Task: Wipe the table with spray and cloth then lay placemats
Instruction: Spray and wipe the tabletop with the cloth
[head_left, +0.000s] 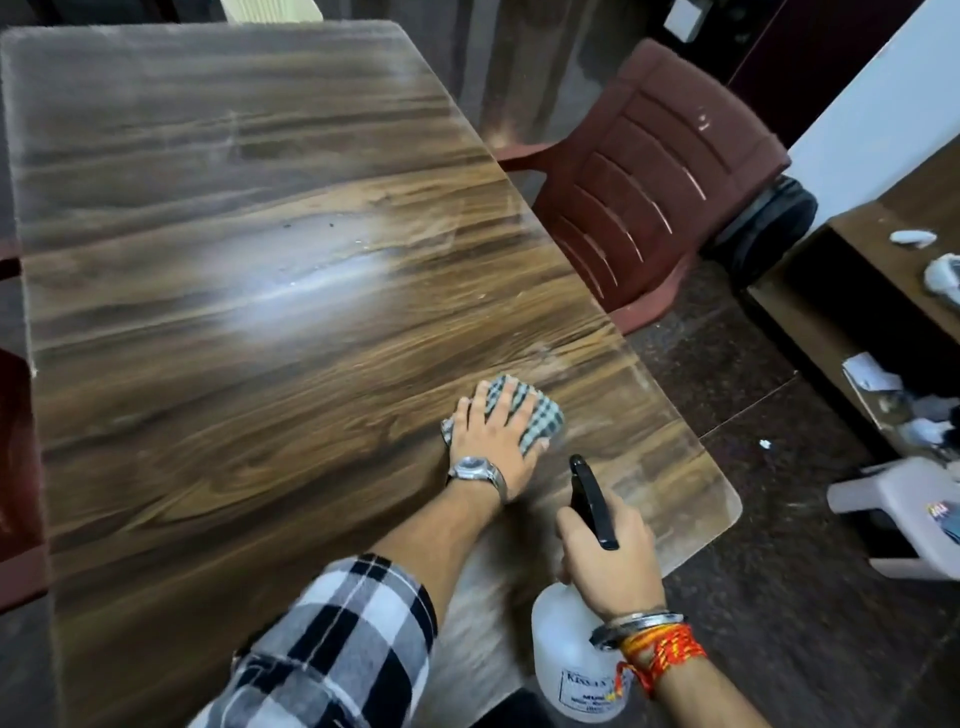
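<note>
The wood-grain table (208, 364) fills the view, with a few droplets near its middle. My left hand (491, 434) lies flat, fingers spread, pressing a grey checked cloth (540, 413) onto the table near its right edge. My right hand (605, 551) grips the neck of a clear spray bottle (569, 654) with a black trigger head (589, 499), held above the table's near right corner. No placemats are in view.
A dark red plastic chair (665, 171) stands against the table's right side. Further right is a wooden shelf unit (883, 270) with white clutter, and a pale plastic stool (904, 514) on the dark tiled floor.
</note>
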